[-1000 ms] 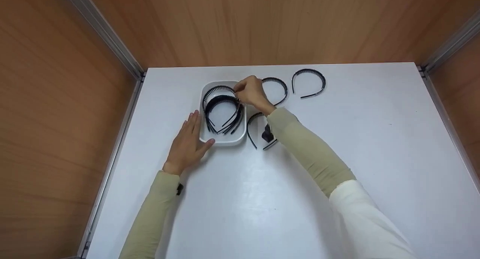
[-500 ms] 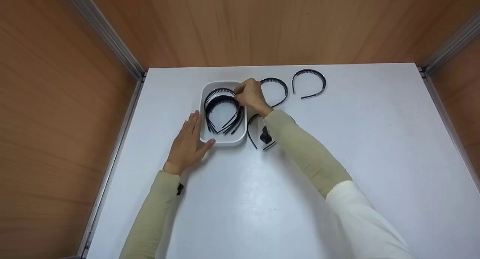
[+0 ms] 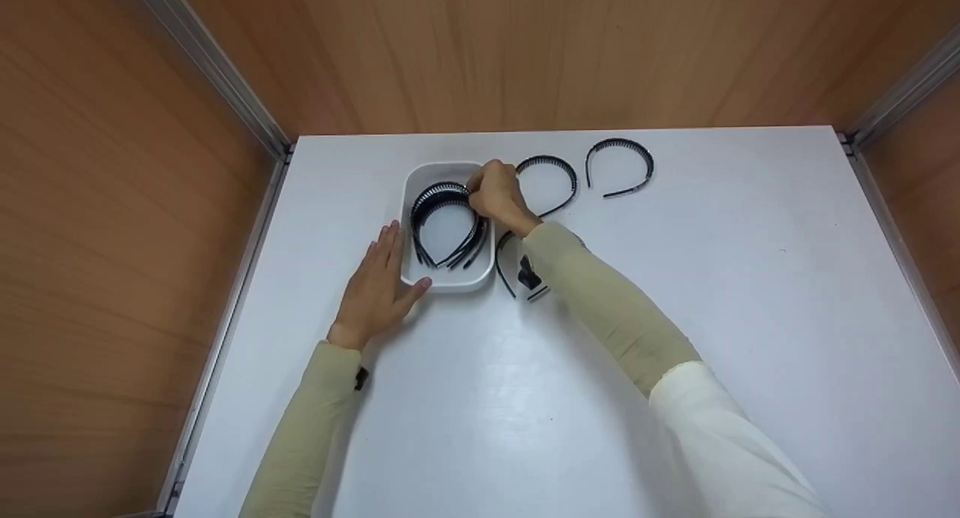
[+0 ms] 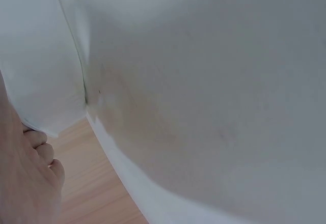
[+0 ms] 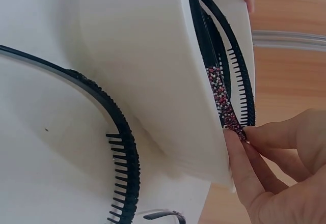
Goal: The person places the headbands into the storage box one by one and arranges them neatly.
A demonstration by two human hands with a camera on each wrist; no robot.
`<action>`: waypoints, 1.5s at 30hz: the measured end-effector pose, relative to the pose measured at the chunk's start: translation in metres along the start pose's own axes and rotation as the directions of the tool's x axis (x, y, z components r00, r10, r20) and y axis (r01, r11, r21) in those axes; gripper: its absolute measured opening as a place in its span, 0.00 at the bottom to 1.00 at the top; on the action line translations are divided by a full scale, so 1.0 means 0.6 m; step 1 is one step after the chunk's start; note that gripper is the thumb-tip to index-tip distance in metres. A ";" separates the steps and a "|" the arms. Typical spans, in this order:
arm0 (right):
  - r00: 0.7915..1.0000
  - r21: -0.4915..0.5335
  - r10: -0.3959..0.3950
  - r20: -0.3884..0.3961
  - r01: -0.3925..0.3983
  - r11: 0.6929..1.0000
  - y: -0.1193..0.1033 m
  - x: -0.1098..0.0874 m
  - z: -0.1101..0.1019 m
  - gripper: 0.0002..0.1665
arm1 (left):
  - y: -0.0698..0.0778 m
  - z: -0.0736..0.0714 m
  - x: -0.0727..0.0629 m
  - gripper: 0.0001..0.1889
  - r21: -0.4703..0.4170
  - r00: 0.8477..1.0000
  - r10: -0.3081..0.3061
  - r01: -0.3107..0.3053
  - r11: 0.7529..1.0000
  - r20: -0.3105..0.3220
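Note:
Several black toothed headbands (image 3: 415,221) lie overlapping inside a white tray (image 3: 450,287) in the head view. At the tray's upper right, my right hand (image 3: 499,197) pinches a headband; the right wrist view shows red and pale glitter on this headband (image 5: 216,89), held between thumb and fingers. The fingertips are close to the tray's wall (image 5: 147,81). My left hand (image 3: 369,289) rests along the tray's left side with fingers straight and thumb spread at the near corner. In the left wrist view, that hand (image 4: 28,168) is partly cut off beside the tray.
On the white table (image 3: 480,413), one headband (image 3: 649,165) lies at the back right and another headband (image 3: 574,184) nearer the tray. A third headband (image 3: 501,263) is partly covered by the right forearm. Wooden panels (image 3: 525,52) stand behind and at both sides.
My right hand has shifted slightly toward the near side. The upper headband in the tray has moved down with it, closer against the others. My left hand stays put.

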State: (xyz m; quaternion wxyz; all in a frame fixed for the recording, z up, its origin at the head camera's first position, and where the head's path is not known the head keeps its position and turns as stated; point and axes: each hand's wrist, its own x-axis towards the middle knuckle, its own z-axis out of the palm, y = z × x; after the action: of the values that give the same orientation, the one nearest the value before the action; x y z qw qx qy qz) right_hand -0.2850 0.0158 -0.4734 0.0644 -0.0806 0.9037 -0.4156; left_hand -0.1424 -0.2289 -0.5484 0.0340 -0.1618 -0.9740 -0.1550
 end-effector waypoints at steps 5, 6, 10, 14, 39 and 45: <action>1.000 -0.035 -0.008 0.005 0.008 0.999 -0.002 -0.001 0.003 0.16 | 0.000 0.000 0.000 0.52 -0.007 1.000 0.000 -0.001 1.000 -0.002; 1.000 -0.046 -0.013 0.004 0.013 0.999 -0.002 0.000 0.003 0.16 | 0.000 0.000 -0.001 0.52 -0.007 1.000 0.002 -0.002 1.000 -0.004; 0.998 -0.084 -0.055 0.014 0.056 0.995 -0.002 -0.001 0.004 0.13 | 0.002 0.000 -0.001 0.52 -0.013 1.000 0.011 -0.011 1.000 -0.024; 0.997 -0.104 -0.074 0.026 0.076 0.992 -0.004 -0.003 0.006 0.09 | 0.002 0.000 0.000 0.52 -0.011 1.000 0.010 -0.011 1.000 -0.020; 0.994 -0.199 -0.106 0.028 0.109 0.974 -0.012 -0.002 0.014 0.21 | 0.002 -0.004 -0.001 0.52 -0.013 1.000 0.001 -0.001 1.000 0.001; 0.995 -0.217 -0.100 0.012 0.100 0.971 -0.011 -0.002 0.017 0.10 | 0.001 -0.004 -0.001 0.52 -0.021 1.000 0.002 -0.002 1.000 0.005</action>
State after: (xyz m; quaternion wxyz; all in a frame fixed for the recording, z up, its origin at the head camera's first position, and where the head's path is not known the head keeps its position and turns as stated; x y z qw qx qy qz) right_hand -0.2816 0.0044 -0.4747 0.0345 -0.1328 0.9385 -0.3168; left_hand -0.1418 -0.2292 -0.5461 0.0300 -0.1633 -0.9723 -0.1647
